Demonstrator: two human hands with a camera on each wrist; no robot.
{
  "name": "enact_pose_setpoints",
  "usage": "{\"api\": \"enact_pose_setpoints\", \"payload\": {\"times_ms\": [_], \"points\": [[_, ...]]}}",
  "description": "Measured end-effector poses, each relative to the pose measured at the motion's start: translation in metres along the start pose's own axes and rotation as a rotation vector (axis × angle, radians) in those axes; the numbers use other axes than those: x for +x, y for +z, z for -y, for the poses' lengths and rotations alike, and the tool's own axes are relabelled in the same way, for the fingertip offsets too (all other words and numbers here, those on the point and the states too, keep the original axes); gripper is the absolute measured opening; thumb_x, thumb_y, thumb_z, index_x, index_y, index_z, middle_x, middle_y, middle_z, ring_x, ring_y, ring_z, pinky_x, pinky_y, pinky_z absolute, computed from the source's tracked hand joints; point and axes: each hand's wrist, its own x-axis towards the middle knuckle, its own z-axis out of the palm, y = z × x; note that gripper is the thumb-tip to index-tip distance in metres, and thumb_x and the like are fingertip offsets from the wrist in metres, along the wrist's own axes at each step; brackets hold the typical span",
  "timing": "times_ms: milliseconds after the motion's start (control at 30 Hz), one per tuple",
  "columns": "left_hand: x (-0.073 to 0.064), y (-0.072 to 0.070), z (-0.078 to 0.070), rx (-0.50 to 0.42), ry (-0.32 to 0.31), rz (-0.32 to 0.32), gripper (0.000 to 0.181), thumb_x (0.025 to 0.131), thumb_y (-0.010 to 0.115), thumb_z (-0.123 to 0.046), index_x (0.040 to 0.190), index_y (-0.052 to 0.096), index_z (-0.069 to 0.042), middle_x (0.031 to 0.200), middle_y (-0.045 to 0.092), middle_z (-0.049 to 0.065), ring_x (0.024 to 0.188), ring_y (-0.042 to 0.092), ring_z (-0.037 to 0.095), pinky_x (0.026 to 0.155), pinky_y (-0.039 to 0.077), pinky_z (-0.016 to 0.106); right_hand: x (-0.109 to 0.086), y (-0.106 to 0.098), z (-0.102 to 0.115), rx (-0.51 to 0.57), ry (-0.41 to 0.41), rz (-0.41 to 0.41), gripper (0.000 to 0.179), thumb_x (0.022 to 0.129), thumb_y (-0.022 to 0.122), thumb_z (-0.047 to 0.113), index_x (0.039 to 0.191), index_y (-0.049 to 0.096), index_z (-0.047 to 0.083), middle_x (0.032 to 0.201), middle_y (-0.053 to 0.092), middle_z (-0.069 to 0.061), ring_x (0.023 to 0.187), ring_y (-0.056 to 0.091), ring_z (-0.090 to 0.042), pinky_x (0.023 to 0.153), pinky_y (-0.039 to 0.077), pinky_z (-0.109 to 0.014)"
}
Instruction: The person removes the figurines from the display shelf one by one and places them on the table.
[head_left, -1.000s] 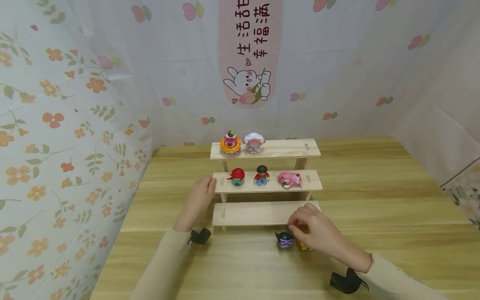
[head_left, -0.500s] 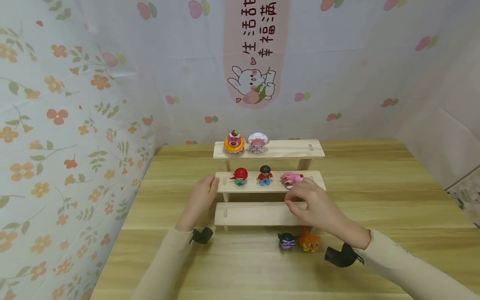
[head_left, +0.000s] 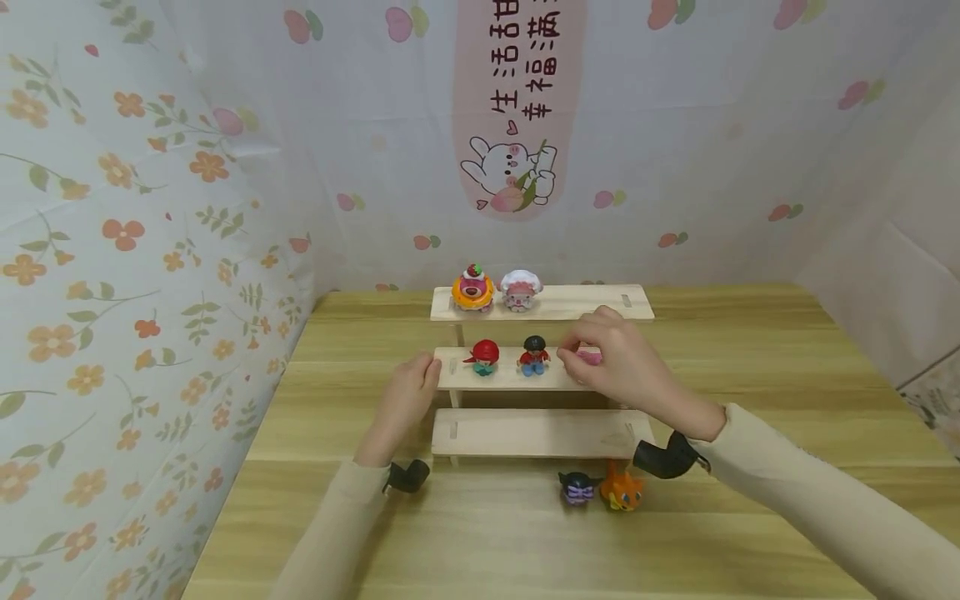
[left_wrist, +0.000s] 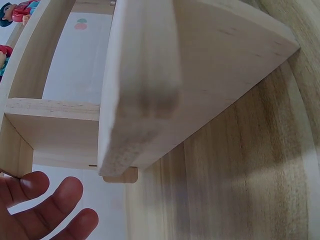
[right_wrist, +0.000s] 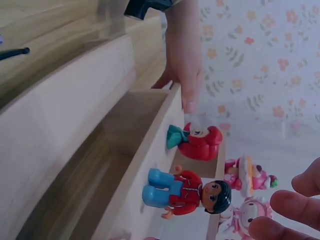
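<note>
Head view: the right hand (head_left: 618, 354) is arching over the pink plastic figure (head_left: 590, 357), pinch undeterminable; the left hand (head_left: 405, 396) is gripping the pale wooden tiered stand (head_left: 536, 433).

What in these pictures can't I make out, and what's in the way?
Pink toy: head view, mostly behind the right hand; whether it is held can't be told.
Left hand: left wrist view, largely cut off by the left and bottom edges.
Red-haired toy: left wrist view, cut off by the left edge.
Black toy: right wrist view, nearly all beyond the left edge.
Wall writing: head view, cut off by the top edge.
</note>
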Motion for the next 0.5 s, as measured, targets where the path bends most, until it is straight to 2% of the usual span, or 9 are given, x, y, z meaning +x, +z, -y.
{"api": "enact_pose_setpoints", "payload": {"times_ms": [233, 367, 500], "points": [[0.0, 0.001, 0.0, -0.004, -0.011, 0.002, 0.026, 0.102, 0.042, -0.021, 0.08, 0.05, -0.008, 0.066, 0.04, 0.003, 0.064, 0.042, 0.019, 0.057, 0.036, 0.03, 0.02, -0.001, -0.003, 0.01, 0.096, 0.048, 0.003, 0.083, 0.07, 0.011, 0.082, 0.068, 0.009, 0.078, 0.065, -0.002, 0.08, 0.053, -0.023, 0.071, 0.041, -0.034], [-0.001, 0.001, -0.001, -0.006, -0.032, 0.012, 0.027, 0.102, 0.041, -0.022, 0.081, 0.051, -0.009, 0.066, 0.041, 0.003, 0.065, 0.043, 0.02, 0.057, 0.036, 0.03, 0.032, 0.002, -0.005, -0.005, 0.163, 0.062, 0.012, 0.084, 0.069, 0.015, 0.092, 0.068, 0.006, 0.091, 0.066, -0.007, 0.089, 0.054, -0.026, 0.078, 0.044, -0.039], [-0.001, 0.001, -0.002, -0.006, -0.048, 0.018, 0.027, 0.102, 0.041, -0.024, 0.082, 0.051, -0.009, 0.067, 0.042, 0.003, 0.066, 0.044, 0.02, 0.058, 0.037, 0.031, 0.045, 0.008, -0.009, -0.003, 0.224, 0.058, 0.028, 0.084, 0.07, 0.019, 0.107, 0.064, 0.004, 0.11, 0.059, -0.013, 0.105, 0.05, -0.032, 0.087, 0.044, -0.047]]}}
